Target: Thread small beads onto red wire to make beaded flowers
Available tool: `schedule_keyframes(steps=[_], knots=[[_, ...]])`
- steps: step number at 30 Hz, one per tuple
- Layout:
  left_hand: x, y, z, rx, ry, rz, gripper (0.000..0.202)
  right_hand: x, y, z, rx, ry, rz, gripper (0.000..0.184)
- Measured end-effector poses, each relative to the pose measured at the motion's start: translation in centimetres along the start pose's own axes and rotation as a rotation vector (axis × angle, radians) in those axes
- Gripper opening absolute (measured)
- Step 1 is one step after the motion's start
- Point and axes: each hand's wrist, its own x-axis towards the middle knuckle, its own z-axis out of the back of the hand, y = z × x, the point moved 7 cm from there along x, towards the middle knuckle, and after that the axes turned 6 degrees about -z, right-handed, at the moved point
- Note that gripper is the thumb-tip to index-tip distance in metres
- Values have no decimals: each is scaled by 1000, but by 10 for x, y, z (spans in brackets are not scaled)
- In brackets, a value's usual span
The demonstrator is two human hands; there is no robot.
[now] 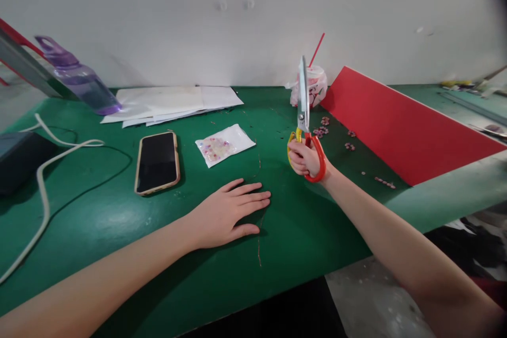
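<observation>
head view: shows the left hand (pixel 227 211) and the right hand (pixel 307 158), both bare and well apart, at a green tabletop (pixel 119 232). presents the left hand palm down on the tabletop, with fingers and thumb spread. includes a fine coppery wire (pixel 259 253) running past the fingertips of the left hand and partly hidden there; cannot tell whether pressed down by them. depicts the right hand closed around the handles of a pair of scissors (pixel 302 95), raised above the tabletop to the right of the wire, with blades pointing up, one handle yellow and the other red. places a small packet of coloured beads (pixel 225 145) just beyond the left hand, and a smartphone (pixel 157 162) in a pale case to the left of the packet. shows, farther left, a white cable (pixel 43 190) curving near a dark box-like object (pixel 24 158). sets a purple water bottle (pixel 87 84) and stacked white sheets (pixel 174 101) along the back. displays a bag-wrapped cup (pixel 316 87) with a red straw (pixel 317 48) behind the scissors, then flower-shaped bead clusters (pixel 349 146) and a short row of small discs (pixel 385 183) near a slanting red board (pixel 404 127).
</observation>
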Motion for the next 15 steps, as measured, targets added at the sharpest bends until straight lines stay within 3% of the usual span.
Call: schedule_keyframes(steps=[3,5,10,12,15], knots=[[0,1,0,-6,5,4,55,-13,18,-12,133,83,101,43],[0,0,0,-5,-3,1,54,-21,20,-25,187,145,92,42],[1,-1,1,-1,-19,5,54,-19,-12,-56,89,222,-30,45],[1,0,1,-1,-20,11,55,-12,-25,-56,-5,204,-80,45],[0,0,1,-9,-12,17,56,0,-28,-34,-32,133,-84,46]])
